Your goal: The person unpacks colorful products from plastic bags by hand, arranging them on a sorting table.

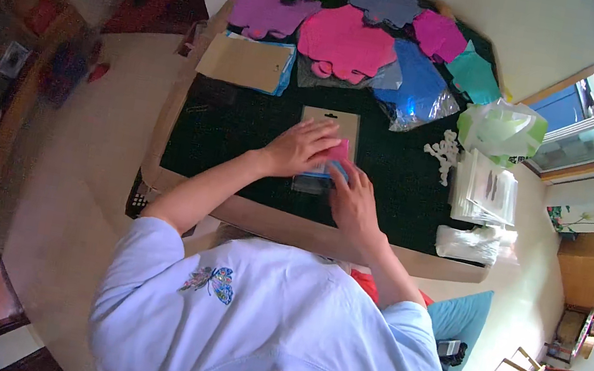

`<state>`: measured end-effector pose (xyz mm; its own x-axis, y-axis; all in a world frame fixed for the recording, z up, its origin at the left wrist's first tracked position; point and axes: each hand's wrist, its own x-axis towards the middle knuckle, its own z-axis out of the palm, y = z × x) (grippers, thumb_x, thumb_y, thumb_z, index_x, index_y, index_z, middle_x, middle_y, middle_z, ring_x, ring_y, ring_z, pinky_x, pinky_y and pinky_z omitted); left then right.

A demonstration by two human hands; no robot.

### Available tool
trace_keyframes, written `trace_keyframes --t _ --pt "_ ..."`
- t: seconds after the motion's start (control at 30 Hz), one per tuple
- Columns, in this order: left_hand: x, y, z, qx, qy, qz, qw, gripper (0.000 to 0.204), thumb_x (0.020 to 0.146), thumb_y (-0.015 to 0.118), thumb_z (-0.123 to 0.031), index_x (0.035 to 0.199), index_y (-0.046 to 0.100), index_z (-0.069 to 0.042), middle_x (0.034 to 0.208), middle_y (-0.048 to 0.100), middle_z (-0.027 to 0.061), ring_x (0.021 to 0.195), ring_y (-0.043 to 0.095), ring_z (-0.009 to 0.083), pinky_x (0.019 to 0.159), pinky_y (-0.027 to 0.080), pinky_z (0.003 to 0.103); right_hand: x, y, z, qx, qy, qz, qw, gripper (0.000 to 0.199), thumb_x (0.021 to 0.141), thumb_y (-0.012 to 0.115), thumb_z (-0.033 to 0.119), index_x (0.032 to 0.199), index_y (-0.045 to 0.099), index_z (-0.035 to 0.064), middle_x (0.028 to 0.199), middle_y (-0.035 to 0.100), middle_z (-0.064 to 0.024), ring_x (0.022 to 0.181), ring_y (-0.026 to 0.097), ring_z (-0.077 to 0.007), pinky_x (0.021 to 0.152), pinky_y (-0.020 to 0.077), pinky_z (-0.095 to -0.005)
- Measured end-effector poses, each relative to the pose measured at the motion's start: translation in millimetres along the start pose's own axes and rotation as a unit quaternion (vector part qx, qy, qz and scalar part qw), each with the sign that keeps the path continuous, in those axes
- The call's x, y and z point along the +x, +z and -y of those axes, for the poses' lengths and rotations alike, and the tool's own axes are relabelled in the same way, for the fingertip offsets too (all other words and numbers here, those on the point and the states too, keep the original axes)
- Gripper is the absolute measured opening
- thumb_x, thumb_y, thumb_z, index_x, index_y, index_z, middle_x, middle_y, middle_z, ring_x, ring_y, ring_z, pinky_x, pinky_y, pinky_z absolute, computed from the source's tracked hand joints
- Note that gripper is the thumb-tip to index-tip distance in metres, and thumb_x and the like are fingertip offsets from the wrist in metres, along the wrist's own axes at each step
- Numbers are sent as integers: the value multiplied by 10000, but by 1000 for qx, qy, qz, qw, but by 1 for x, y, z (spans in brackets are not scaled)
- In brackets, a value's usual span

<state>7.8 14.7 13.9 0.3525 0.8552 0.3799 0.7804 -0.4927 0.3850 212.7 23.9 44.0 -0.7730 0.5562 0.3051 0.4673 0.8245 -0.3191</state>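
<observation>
The left hand (311, 145) lies palm down over the pack (332, 117), fingers extended and slightly spread. The right hand (354, 199) reaches in from the right of the pack, fingers bent, fingertips at a blue piece (320, 174); whether they pinch it or only press on it cannot be told. A pink piece (344, 149) shows beside the left fingers, within the pack's outline. The pack lies flat on the dark worktop (401, 175); its brown header points away from the person.

Caution: the pack could skew if the two hands press unevenly. The pink or blue piece could crease or shift if fingertips catch its edge. Whether either piece is inside the clear film cannot be told.

Beyond the pack: pink stack (342, 34), with a purple stack (271, 12) to its left and a blue stack (420, 80) to its right. The blue stack's film lies loose; sliding could result if it is snagged.

Beyond and left of the pack: brown card (243, 62).

Right of the pack: white parts (444, 153), then clear sleeves (484, 193). The sleeves appear slick and could fan out if an elbow knocks them. Farther off to the right: a carrier bag (506, 130).
</observation>
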Motion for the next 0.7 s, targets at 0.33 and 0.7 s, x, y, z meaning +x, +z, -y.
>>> trace_keyframes --t 0.33,0.7 --pt "-21 -7 10 -9 -56 10 998 345 789 526 -130 1134 534 -137 1242 457 105 1174 406 260 981 286 486 -15 3 20 -25 -30 91 995 522 663 536 48 1181 479 55 961 493 -94 906 488 -245 749 410 -341" --pt "-24 3 13 21 -37 -16 999 300 791 527 -119 1088 569 -138 1191 507 88 1126 458 248 955 334 459 -7 15 23 -113 -20 75 991 575 713 478 74 1280 386 110 885 462 -79 851 473 -223 699 386 -334"
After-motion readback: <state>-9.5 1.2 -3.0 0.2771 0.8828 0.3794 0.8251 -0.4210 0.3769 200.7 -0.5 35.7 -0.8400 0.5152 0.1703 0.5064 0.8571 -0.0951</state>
